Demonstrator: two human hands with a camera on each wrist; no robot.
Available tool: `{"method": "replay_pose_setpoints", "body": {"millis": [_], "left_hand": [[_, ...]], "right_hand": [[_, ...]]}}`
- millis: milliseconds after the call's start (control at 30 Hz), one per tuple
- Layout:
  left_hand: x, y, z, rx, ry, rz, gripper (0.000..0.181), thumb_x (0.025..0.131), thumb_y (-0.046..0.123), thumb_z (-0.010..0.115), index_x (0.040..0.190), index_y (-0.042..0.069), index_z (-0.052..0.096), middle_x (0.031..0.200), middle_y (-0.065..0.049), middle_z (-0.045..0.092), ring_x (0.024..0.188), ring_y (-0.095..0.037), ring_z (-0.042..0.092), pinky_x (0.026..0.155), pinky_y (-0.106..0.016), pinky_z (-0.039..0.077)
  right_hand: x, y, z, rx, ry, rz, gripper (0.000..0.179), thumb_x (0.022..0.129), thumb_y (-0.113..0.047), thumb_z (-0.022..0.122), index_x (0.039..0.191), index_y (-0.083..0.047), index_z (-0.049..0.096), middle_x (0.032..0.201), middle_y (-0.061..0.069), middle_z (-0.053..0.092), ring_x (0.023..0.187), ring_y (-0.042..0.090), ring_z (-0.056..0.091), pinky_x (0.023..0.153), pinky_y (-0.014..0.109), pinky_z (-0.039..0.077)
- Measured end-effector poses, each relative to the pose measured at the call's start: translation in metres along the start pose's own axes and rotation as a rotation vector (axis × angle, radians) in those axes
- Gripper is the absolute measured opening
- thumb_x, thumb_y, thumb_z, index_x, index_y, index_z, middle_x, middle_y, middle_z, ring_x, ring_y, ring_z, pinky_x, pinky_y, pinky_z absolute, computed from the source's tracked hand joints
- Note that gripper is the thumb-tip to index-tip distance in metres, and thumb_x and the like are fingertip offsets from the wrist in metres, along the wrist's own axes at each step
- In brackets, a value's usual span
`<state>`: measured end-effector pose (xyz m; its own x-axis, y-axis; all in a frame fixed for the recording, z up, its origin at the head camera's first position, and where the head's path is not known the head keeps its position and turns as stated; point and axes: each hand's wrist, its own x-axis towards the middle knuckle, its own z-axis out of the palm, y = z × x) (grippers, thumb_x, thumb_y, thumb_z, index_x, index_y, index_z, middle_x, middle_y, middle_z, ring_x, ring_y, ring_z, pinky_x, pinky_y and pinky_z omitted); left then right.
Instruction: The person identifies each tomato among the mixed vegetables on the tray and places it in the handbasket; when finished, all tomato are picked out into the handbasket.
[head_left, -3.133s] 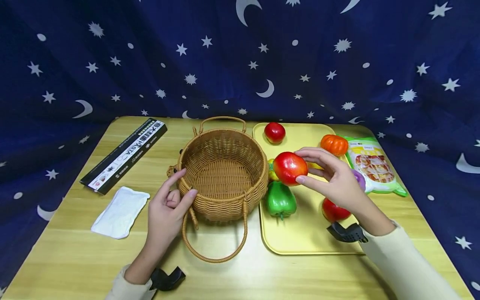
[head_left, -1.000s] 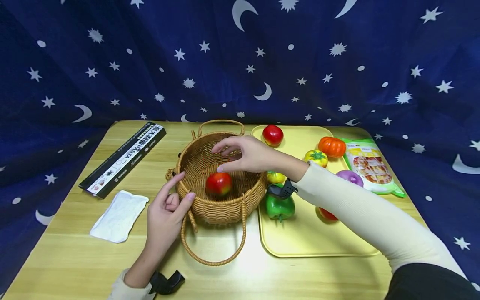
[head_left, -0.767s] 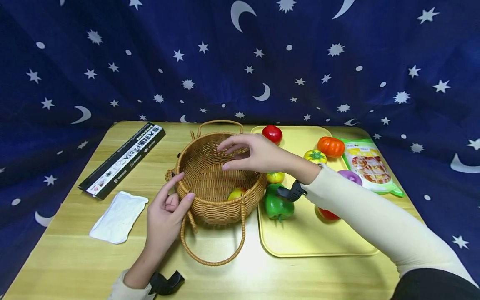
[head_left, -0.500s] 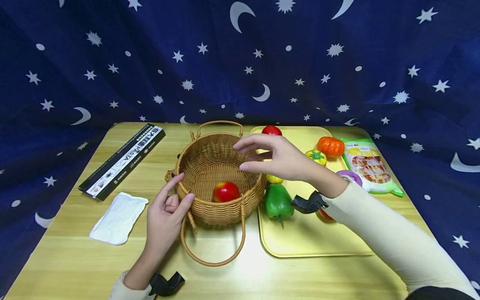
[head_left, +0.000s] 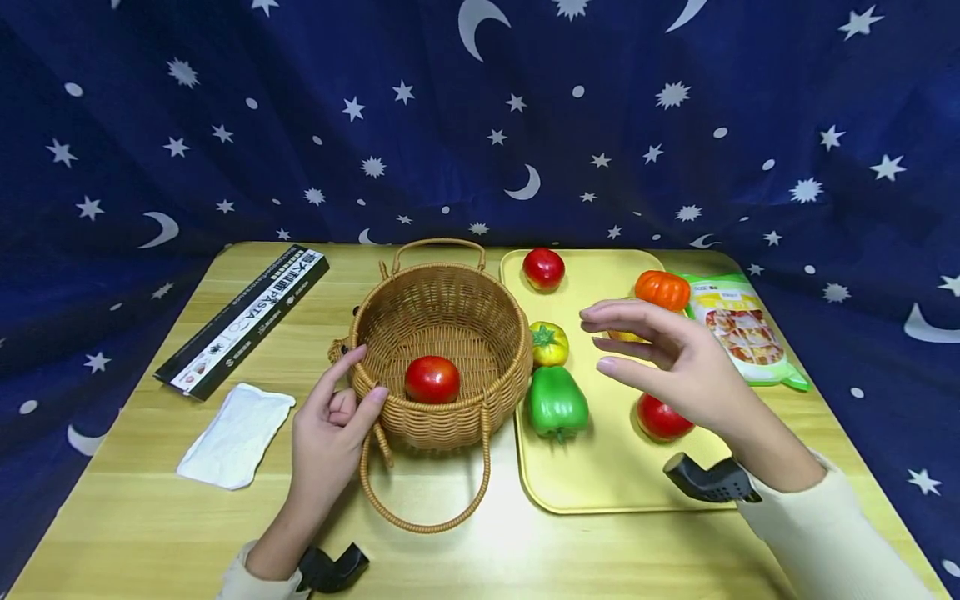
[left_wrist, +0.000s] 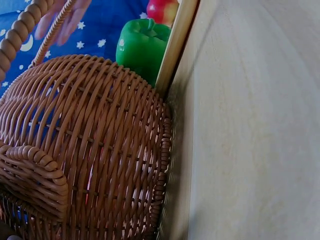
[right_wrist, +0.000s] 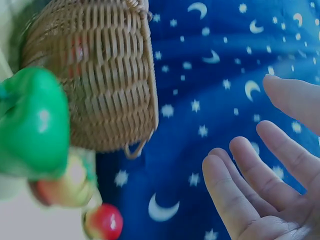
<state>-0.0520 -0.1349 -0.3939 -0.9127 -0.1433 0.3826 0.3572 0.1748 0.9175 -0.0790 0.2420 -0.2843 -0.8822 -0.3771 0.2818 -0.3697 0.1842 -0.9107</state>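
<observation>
A glossy red, rounded fruit [head_left: 432,380] lies inside the brown woven wicker basket [head_left: 442,425], on its floor close to the near wall. It sits between the two hands: just across the rim from the left hand [head_left: 330,433], and well to the left of the right hand [head_left: 678,358].

The left hand is at the basket's near-left side, its thumb and index fingertips touching the rim and its other fingers bent in; whether it truly grasps the rim, I cannot tell. The right hand is released, fingers parted and gently bent, above the pale yellow rectangular tray [head_left: 600,487].

Under the right wrist a glossy red round fruit [head_left: 663,419] rests on the tray, while an orange ribbed pumpkin [head_left: 663,289] lies beyond the fingers. Between this hand and the basket are a shiny green bell pepper [head_left: 557,404] and, just behind it, a yellow round vegetable with a green leafy top [head_left: 549,344].

On the desk [head_left: 150,533], left of the left hand, lie a flat white packet [head_left: 236,436] and a long black-and-white pasta box [head_left: 243,321].
</observation>
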Motion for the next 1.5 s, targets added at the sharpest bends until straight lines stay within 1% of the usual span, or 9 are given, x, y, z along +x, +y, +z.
{"method": "replay_pose_setpoints", "body": {"millis": [200,367,533,633,900,1000,1167,1333,1500], "left_hand": [[0.0,0.002,0.001,-0.009,0.003,0.002,0.053,0.09,-0.002,0.076,0.14,0.009,0.061,0.061,-0.001,0.023,0.054,-0.014,0.022,0.045,-0.027,0.019],[0.0,0.001,0.0,0.014,0.006,0.008,0.054,0.09,-0.001,0.076,0.14,0.012,0.062,0.06,-0.001,0.022,0.053,-0.013,0.022,0.045,-0.026,0.02],[0.0,-0.001,0.0,0.034,0.002,0.011,0.054,0.09,0.0,0.077,0.14,0.014,0.062,0.061,-0.001,0.022,0.053,-0.013,0.021,0.045,-0.026,0.019],[0.0,-0.002,-0.001,0.033,0.0,0.009,0.054,0.091,0.0,0.076,0.141,0.014,0.062,0.061,-0.001,0.022,0.053,-0.013,0.021,0.044,-0.027,0.019],[-0.001,-0.001,-0.001,0.024,-0.002,-0.002,0.054,0.091,-0.001,0.075,0.141,0.014,0.062,0.06,-0.001,0.023,0.052,-0.013,0.022,0.044,-0.026,0.02],[-0.001,-0.001,-0.001,0.024,-0.005,-0.004,0.054,0.091,-0.001,0.075,0.141,0.014,0.062,0.06,-0.001,0.023,0.052,-0.013,0.023,0.043,-0.026,0.02],[-0.001,-0.001,-0.001,0.023,-0.003,-0.001,0.054,0.091,-0.002,0.075,0.141,0.013,0.062,0.059,-0.002,0.023,0.052,-0.013,0.023,0.043,-0.026,0.02],[-0.002,-0.001,-0.001,0.03,-0.004,-0.006,0.053,0.091,-0.001,0.075,0.141,0.012,0.062,0.059,-0.001,0.023,0.052,-0.013,0.023,0.043,-0.026,0.02],[-0.002,-0.001,-0.001,0.026,-0.004,-0.006,0.053,0.091,-0.001,0.075,0.141,0.011,0.061,0.06,-0.001,0.023,0.052,-0.014,0.022,0.044,-0.027,0.02]], "right_hand": [[-0.039,0.016,-0.016,0.051,0.135,0.049,0.048,0.087,0.021,0.066,0.133,0.011,0.058,0.134,0.026,0.058,0.122,0.027,0.062,0.097,0.033,0.051],[-0.068,0.038,-0.026,0.083,0.289,0.106,0.047,0.09,0.018,0.065,0.136,0.011,0.055,0.136,0.021,0.059,0.121,0.023,0.063,0.098,0.027,0.049],[-0.095,0.062,-0.029,0.141,0.444,0.14,0.046,0.09,0.019,0.065,0.134,0.015,0.054,0.128,0.016,0.066,0.119,0.021,0.063,0.095,0.023,0.05],[-0.106,0.074,-0.029,0.137,0.522,0.164,0.046,0.089,0.019,0.066,0.133,0.015,0.056,0.123,0.014,0.069,0.117,0.019,0.064,0.092,0.02,0.051],[-0.121,0.094,-0.024,0.078,0.67,0.224,0.048,0.085,0.018,0.072,0.131,0.014,0.059,0.127,0.016,0.066,0.117,0.018,0.064,0.092,0.023,0.051],[-0.126,0.101,-0.02,0.028,0.681,0.254,0.049,0.084,0.015,0.075,0.131,0.011,0.06,0.128,0.013,0.065,0.116,0.016,0.064,0.09,0.021,0.051],[-0.127,0.111,-0.015,-0.123,0.639,0.275,0.052,0.083,0.013,0.078,0.132,0.009,0.061,0.131,0.007,0.062,0.118,0.014,0.06,0.09,0.019,0.05],[-0.125,0.115,-0.011,-0.246,0.622,0.261,0.055,0.078,0.016,0.08,0.13,0.006,0.064,0.134,0.011,0.06,0.122,0.012,0.056,0.09,0.017,0.05],[-0.124,0.118,-0.011,-0.33,0.601,0.268,0.059,0.076,0.014,0.084,0.131,0.001,0.066,0.136,0.008,0.059,0.12,0.008,0.055,0.088,0.014,0.049]]}}
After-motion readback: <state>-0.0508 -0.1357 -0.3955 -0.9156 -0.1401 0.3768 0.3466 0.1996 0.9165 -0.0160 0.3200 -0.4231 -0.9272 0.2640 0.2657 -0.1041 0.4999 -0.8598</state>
